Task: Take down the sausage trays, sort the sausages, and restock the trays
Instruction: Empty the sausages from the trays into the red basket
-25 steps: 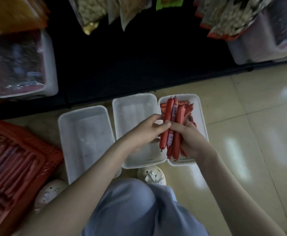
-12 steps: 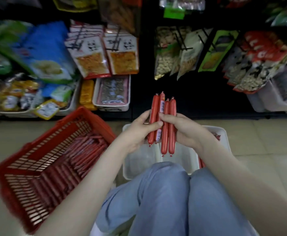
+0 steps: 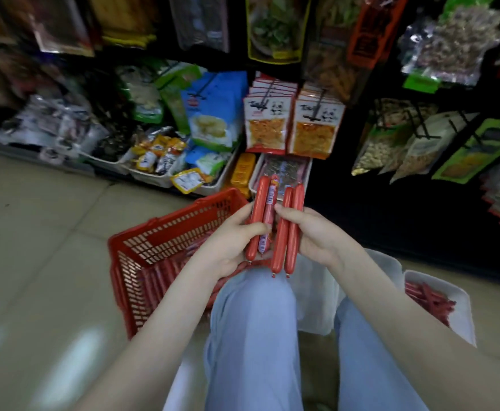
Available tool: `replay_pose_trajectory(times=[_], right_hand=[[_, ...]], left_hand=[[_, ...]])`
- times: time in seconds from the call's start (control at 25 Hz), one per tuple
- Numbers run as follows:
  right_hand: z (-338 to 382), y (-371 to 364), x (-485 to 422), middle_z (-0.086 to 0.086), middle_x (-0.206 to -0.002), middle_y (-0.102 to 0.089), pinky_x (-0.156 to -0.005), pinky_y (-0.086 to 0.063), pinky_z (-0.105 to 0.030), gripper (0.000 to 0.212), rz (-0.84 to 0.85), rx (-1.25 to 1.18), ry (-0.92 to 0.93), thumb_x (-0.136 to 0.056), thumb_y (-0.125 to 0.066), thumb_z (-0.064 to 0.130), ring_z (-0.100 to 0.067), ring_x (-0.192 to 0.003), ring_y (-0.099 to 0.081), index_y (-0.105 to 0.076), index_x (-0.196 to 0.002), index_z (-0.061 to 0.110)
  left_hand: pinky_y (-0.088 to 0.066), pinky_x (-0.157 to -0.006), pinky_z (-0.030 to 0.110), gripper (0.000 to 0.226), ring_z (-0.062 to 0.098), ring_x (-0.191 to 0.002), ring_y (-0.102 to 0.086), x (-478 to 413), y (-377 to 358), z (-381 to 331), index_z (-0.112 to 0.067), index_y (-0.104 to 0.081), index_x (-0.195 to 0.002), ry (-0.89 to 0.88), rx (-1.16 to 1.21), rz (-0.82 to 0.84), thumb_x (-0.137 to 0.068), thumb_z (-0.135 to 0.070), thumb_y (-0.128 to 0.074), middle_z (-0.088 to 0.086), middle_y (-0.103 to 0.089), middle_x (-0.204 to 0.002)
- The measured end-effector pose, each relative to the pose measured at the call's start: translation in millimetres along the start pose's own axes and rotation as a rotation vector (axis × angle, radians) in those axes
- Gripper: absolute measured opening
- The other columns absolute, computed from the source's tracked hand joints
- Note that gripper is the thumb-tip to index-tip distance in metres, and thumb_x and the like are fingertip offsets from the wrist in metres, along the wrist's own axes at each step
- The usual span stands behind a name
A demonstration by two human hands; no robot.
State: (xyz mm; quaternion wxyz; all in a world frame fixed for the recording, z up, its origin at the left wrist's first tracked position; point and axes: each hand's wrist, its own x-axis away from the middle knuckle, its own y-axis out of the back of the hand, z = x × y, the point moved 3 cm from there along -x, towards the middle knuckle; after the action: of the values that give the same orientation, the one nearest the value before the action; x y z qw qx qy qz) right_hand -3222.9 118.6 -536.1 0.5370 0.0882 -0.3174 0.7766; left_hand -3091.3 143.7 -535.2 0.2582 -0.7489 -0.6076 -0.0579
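I hold a small bundle of red sausages upright above my knees. My left hand grips two sausages, one showing a barcode label. My right hand grips the other two sausages. A white tray with more red sausages lies on the floor at the right. Another white tray sits between my knees, mostly hidden by my legs. A red basket with sausages inside stands on the floor to the left.
Shelves of hanging snack bags and white bins of packets fill the wall ahead. Tiled floor spreads to the left. My knees in light blue trousers take up the lower middle.
I lifted the sausage bundle out of the right tray and raised it. My view swung up and left, bringing the red basket and shelves into sight. The bundle has split between my two hands.
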Motion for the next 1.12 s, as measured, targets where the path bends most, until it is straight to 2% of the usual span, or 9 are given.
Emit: replay_pose_trajectory(times=[0.16,0.36,0.52,0.6,0.68,0.76,0.84,0.96,1.12], right_hand=[[-6.1,-32.5,-16.9,-0.024,-0.107,-0.063,-0.076,-0.057,-0.051,0.037,0.067,0.061,0.027,-0.094,-0.054,0.018,-0.037,-0.09,-0.064,-0.055,-0.123,-0.006],[-21.3,-57.4,-35.5,-0.017,-0.094,-0.069,-0.076,-0.057,-0.05,0.023,0.153,0.028,0.041,-0.089,-0.056,0.022,-0.032,-0.084,-0.067,-0.064,-0.102,0.005],[-36.2,-70.0,-56.4,-0.011,-0.083,-0.066,-0.068,-0.055,-0.038,0.011,0.106,0.046,0.041,-0.091,-0.056,0.011,-0.025,-0.077,-0.065,-0.059,-0.1,0.005],[-42.3,-65.0,-73.0,-0.009,-0.082,-0.066,-0.066,-0.057,-0.032,0.012,0.038,0.063,0.04,-0.091,-0.056,0.005,-0.021,-0.077,-0.065,-0.058,-0.103,0.006],[-49.7,-54.6,-92.7,-0.006,-0.086,-0.066,-0.071,-0.055,-0.03,0.015,-0.01,0.146,0.067,-0.09,-0.058,0.002,-0.021,-0.083,-0.065,-0.057,-0.103,0.009],[-57.3,-39.9,-117.9,0.001,-0.093,-0.066,-0.074,-0.051,-0.025,0.026,-0.079,0.398,0.121,-0.089,-0.062,0.006,-0.017,-0.087,-0.064,-0.054,-0.111,0.016],[-69.2,-22.8,-155.4,0.004,-0.101,-0.06,-0.07,-0.044,-0.025,0.038,-0.094,0.971,0.229,-0.086,-0.065,0.012,-0.017,-0.09,-0.061,-0.047,-0.119,0.018],[-116.5,-10.8,-220.4,-0.005,-0.125,-0.054,-0.086,-0.046,-0.035,0.047,0.238,1.678,0.286,-0.082,-0.061,0.008,-0.026,-0.116,-0.053,-0.043,-0.125,0.015],[-200.6,0.7,-292.9,-0.01,-0.143,-0.038,-0.102,-0.03,-0.038,0.055,0.376,1.995,0.256,-0.091,-0.05,0.009,-0.026,-0.132,-0.035,-0.029,-0.142,0.011]], left_hand=[[-0.053,-0.087,0.051,0.045,0.035,-0.091,-0.063,20.9,32.2,-5.8,-0.023,-0.058,-0.124,-0.034,0.045,-0.08,-0.091,0.006,-0.05,0.02,-0.064,-0.106],[-0.057,-0.069,0.033,0.044,0.019,-0.076,-0.066,33.5,56.8,-5.2,-0.022,-0.056,-0.127,-0.112,-0.033,-0.155,-0.092,0.004,-0.052,0.007,-0.066,-0.094],[-0.047,-0.094,0.034,0.056,0.019,-0.106,-0.061,15.7,69.1,-3.0,-0.034,-0.034,-0.145,-0.132,-0.783,-0.26,-0.095,-0.023,-0.054,0.001,-0.063,-0.123],[-0.043,-0.096,0.03,0.064,0.025,-0.121,-0.053,-3.0,75.5,-0.7,-0.027,-0.012,-0.152,-0.002,-1.04,-0.182,-0.098,-0.037,-0.045,0.006,-0.049,-0.141],[-0.042,-0.096,0.031,0.061,0.028,-0.122,-0.05,-16.4,86.6,3.2,-0.026,-0.013,-0.152,0.123,-1.211,-0.072,-0.099,-0.042,-0.039,0.008,-0.047,-0.143],[-0.041,-0.097,0.033,0.052,0.029,-0.124,-0.048,-23.6,107.2,1.2,-0.025,-0.027,-0.149,0.219,-1.351,-0.102,-0.1,-0.038,-0.04,0.01,-0.046,-0.142],[-0.038,-0.102,0.034,0.052,0.03,-0.129,-0.044,-32.8,138.0,-6.3,-0.021,-0.03,-0.147,0.247,-1.407,-0.23,-0.099,-0.038,-0.042,0.011,-0.043,-0.145],[-0.041,-0.101,0.036,0.049,0.029,-0.125,-0.048,-57.9,192.0,1.8,-0.019,-0.037,-0.143,-0.016,-1.403,-0.334,-0.097,-0.034,-0.046,0.011,-0.051,-0.138],[-0.039,-0.105,0.04,0.056,0.032,-0.125,-0.047,-110.4,248.7,104.2,-0.006,-0.037,-0.142,-0.016,-1.437,-0.344,-0.095,-0.036,-0.04,0.016,-0.048,-0.138]])
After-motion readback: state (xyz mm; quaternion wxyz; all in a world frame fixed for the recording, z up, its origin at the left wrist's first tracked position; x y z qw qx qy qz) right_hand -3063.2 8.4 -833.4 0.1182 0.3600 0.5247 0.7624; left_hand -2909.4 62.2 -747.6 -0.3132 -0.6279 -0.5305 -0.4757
